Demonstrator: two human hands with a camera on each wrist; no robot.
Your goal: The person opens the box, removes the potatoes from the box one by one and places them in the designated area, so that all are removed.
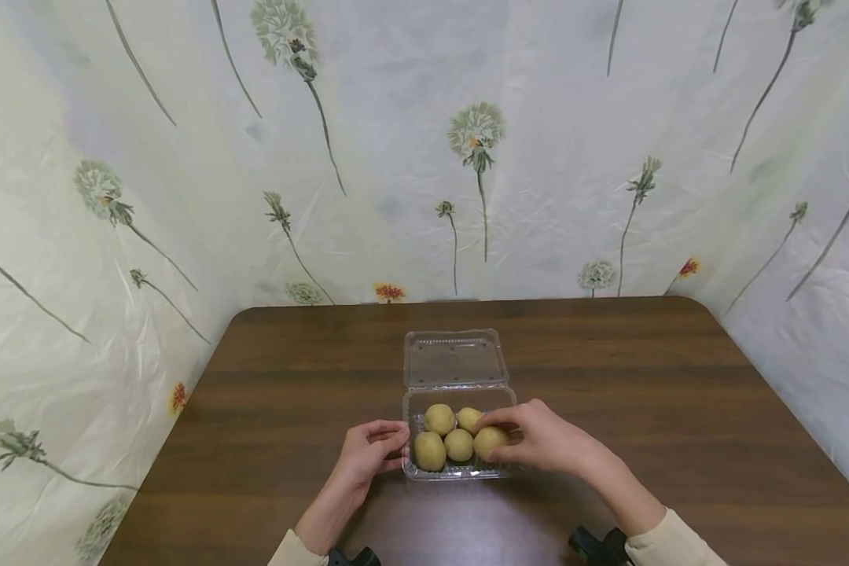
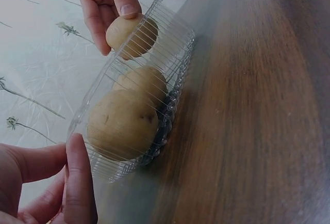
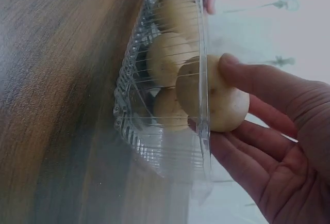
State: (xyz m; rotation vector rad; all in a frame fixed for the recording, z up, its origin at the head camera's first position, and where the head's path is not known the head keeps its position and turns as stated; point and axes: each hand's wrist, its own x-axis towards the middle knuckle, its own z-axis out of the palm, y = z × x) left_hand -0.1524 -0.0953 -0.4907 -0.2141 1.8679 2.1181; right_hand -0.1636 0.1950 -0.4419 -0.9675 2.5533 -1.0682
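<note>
A clear plastic clamshell container (image 1: 460, 475) stands on the table with its lid (image 1: 456, 358) tipped back, away from me. Thumb and fingers of my left hand (image 1: 371, 456) pinch its left rim; the left wrist view shows the fingertips (image 2: 77, 152) right at that edge. My right hand (image 1: 552, 440) grips a round, yellowish potato (image 3: 227, 100) between thumb and fingers. This potato is partly below the rim at the container's right end. Several other potatoes (image 1: 430, 451) lie inside, towards the left and middle.
The brown wooden table (image 1: 290, 377) extends around the container on all sides. Behind it and along both sides hangs a pale sheet (image 1: 396, 157) printed with dandelions. Dark wrist straps (image 1: 601, 544) show near both cuffs.
</note>
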